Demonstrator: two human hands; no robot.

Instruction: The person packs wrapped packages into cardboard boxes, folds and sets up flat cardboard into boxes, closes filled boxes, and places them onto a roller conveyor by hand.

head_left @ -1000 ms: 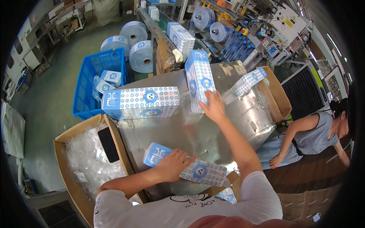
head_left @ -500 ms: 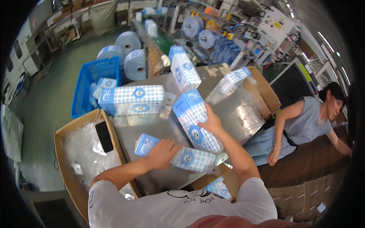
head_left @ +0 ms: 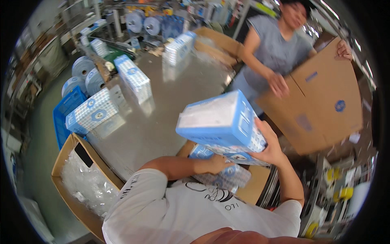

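My right hand (head_left: 269, 143) grips a blue-and-white patterned pack (head_left: 219, 118) by its right end. The pack is tilted, its pale white side facing up, above an open carton (head_left: 255, 185) close to my body. My left hand (head_left: 217, 164) is lower down, fingers curled over a second patterned pack (head_left: 229, 177) at the carton's opening. The raised pack partly hides what lies beneath it. Further off on the metal table (head_left: 162, 110) stand three similar packs: a left one (head_left: 94, 112), a middle one (head_left: 134, 79) and a far one (head_left: 180, 48).
Across the table's right end, a co-worker (head_left: 280, 53) holds a large cardboard box (head_left: 321, 97). At the left, a carton of clear plastic film (head_left: 87, 179) has a black phone (head_left: 83, 155) on its edge. A blue crate (head_left: 67, 112) and film rolls (head_left: 83, 67) stand beyond.
My view has swung right. My right hand has lifted and tipped its pack over the carton; my left hand has brought its pack from the table to the carton. The co-worker now holds up a box.
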